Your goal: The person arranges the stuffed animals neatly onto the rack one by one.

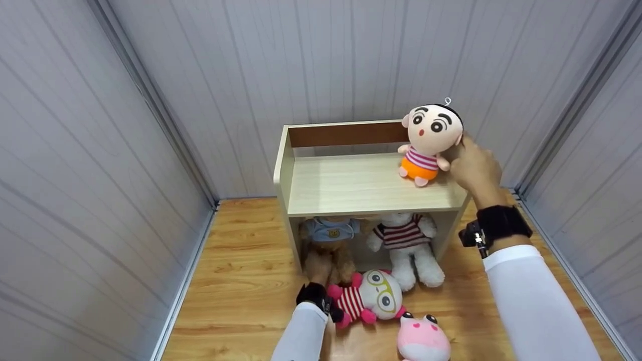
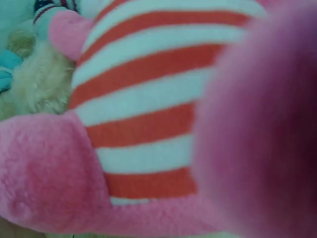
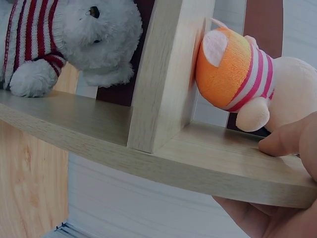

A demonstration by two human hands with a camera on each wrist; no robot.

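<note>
My right hand (image 1: 469,163) grips a big-headed boy doll (image 1: 431,143) in a pink-striped shirt and orange shorts, holding it upright on the right end of the top board of a small wooden shelf (image 1: 351,183). In the right wrist view the doll (image 3: 242,74) leans against the shelf's side panel (image 3: 163,74) and my thumb touches its body. My left arm reaches down to the floor. Its black wrist strap (image 1: 313,296) lies against a plush with glasses and a red-striped shirt (image 1: 368,298), which fills the left wrist view (image 2: 148,109). The left fingers are hidden.
Under the shelf sit a brown bear in a blue shirt (image 1: 326,245) and a white bear in a striped jumper (image 1: 406,240). A pink plush (image 1: 423,338) lies on the wooden floor in front. Grey panelled walls close in on three sides.
</note>
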